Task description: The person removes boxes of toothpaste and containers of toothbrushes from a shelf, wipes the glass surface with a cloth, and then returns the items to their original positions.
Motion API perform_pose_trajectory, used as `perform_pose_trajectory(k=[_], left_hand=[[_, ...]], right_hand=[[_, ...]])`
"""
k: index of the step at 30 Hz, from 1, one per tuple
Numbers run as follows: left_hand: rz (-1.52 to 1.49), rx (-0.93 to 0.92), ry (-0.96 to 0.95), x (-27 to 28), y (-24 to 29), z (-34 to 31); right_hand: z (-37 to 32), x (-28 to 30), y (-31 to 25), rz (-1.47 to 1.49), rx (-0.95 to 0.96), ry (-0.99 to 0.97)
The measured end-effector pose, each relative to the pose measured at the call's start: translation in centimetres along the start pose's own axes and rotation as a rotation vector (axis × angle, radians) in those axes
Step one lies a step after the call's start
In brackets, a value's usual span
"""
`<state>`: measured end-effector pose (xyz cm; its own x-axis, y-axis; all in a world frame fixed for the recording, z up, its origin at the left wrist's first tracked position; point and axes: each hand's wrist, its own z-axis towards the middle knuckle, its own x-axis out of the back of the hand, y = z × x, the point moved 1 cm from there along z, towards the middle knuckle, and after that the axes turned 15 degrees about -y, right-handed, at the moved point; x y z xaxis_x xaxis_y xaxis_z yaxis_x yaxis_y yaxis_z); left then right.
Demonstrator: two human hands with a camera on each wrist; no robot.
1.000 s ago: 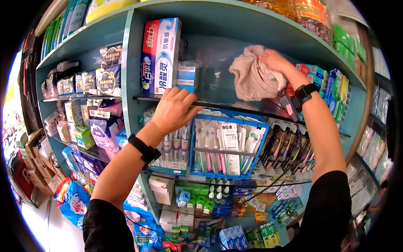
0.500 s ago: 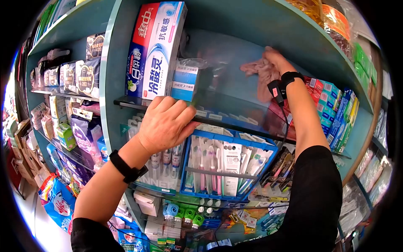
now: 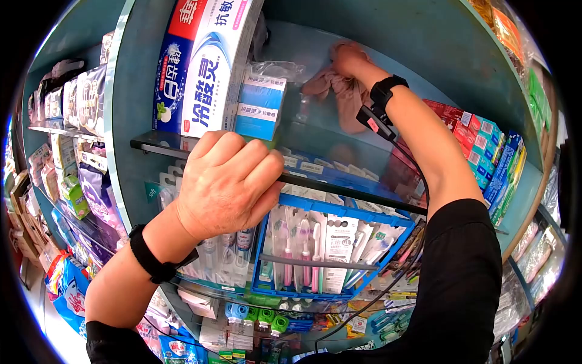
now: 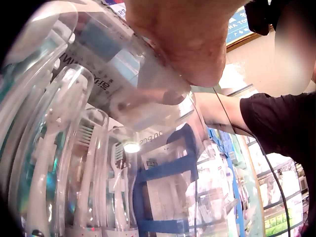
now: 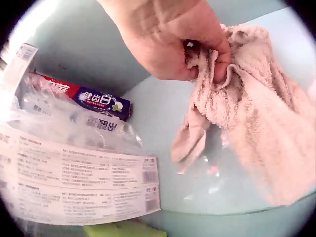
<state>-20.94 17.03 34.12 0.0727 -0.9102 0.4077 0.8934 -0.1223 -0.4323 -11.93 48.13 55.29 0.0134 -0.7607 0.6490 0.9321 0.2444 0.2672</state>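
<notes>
High on the shelf unit, my right hand (image 3: 351, 59) grips a crumpled pinkish-beige towel (image 5: 266, 113) against the back panel. Its fingers bunch one part of the cloth while the rest hangs down in folds. My left hand (image 3: 229, 182) holds the front edge of the glass shelf (image 3: 354, 192), fingers over the top and thumb at the edge's underside. Large toothpaste boxes (image 3: 209, 73) stand on that shelf just behind the left hand. Beside them are smaller blue-and-white boxes (image 3: 260, 109) with clear plastic wrap on top.
Stacked toothpaste cartons (image 3: 479, 151) fill the shelf's right end. Below the glass, a blue rack (image 3: 339, 291) holds packaged toothbrushes, with clear toothbrush tubes (image 4: 81, 163) to its left. A black cable (image 3: 418, 173) runs down from the right wrist. An upright divider (image 3: 124, 121) borders the left side.
My right hand has carried the towel from the shelf's right part leftward and deeper, toward the back panel. The left hand stays on the shelf edge while the head view has come closer.
</notes>
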Motion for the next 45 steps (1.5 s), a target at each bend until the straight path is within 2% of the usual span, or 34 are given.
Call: perform_pose_trajectory(k=[3, 6, 8, 10, 12, 14, 15, 18, 20, 23, 26, 29, 33, 36, 38, 40, 43, 45], left_hand=[[-0.018, -0.004, 0.032, 0.0, 0.0, 0.0], [-0.025, 0.001, 0.016, 0.1, 0.1, 0.0], [-0.04, 0.006, 0.028, 0.2, 0.2, -0.1], [-0.061, 0.014, 0.033, 0.3, 0.3, -0.1], [-0.078, 0.015, 0.024, 0.5, 0.3, -0.1], [-0.088, 0.017, 0.03, 0.5, 0.3, -0.2], [-0.093, 0.017, 0.029, 0.5, 0.3, -0.2], [-0.088, 0.025, 0.017, 0.5, 0.3, -0.2], [-0.089, 0.025, 0.017, 0.2, 0.4, -0.2], [-0.086, 0.027, 0.02, 0.3, 0.3, -0.2], [-0.09, 0.023, 0.004, 0.3, 0.3, -0.3], [-0.09, 0.028, 0.024, 0.4, 0.3, -0.2], [-0.086, 0.026, 0.023, 0.4, 0.3, -0.2], [-0.08, 0.02, 0.033, 0.3, 0.4, -0.1], [-0.07, 0.024, 0.047, 0.2, 0.3, -0.2], [-0.058, 0.025, 0.033, 0.2, 0.2, -0.3], [-0.05, 0.013, 0.041, -0.2, 0.1, -0.3], [-0.042, 0.007, 0.059, -0.4, -0.1, -0.4]], right_hand=[[-1.1, 0.1, 1.2, -0.249, 0.305, 0.015], [-2.0, -0.4, 2.8, -0.114, 0.563, 0.061], [-1.5, -3.2, 2.4, 0.157, 0.656, -0.08], [-2.2, -4.9, 2.0, 0.139, 0.756, -0.108], [-4.2, -6.0, 1.7, -0.162, 0.852, -0.012], [-6.9, -3.6, 1.8, -0.069, 0.878, -0.168], [-7.8, -2.5, 1.9, -0.019, 0.889, -0.248], [-5.8, -0.8, 1.8, -0.066, 0.666, -0.098], [-0.2, -1.7, 3.4, -0.096, 0.663, 0.134], [-0.2, 0.4, 2.2, -0.036, 0.455, 0.148], [0.6, 2.3, 1.0, -0.224, 0.412, -0.149], [-1.8, 1.9, 0.8, -0.275, 0.571, -0.124], [-5.1, 0.7, -0.1, -0.204, 0.693, -0.206], [-0.9, -4.5, 2.3, -0.095, 0.797, -0.068], [0.7, -3.1, 2.0, -0.077, 0.761, 0.041], [0.7, 0.4, 1.5, -0.077, 0.552, 0.118], [1.8, 0.6, 0.5, -0.21, 0.432, 0.23], [3.2, 1.1, -0.5, -0.261, 0.493, 0.146]])
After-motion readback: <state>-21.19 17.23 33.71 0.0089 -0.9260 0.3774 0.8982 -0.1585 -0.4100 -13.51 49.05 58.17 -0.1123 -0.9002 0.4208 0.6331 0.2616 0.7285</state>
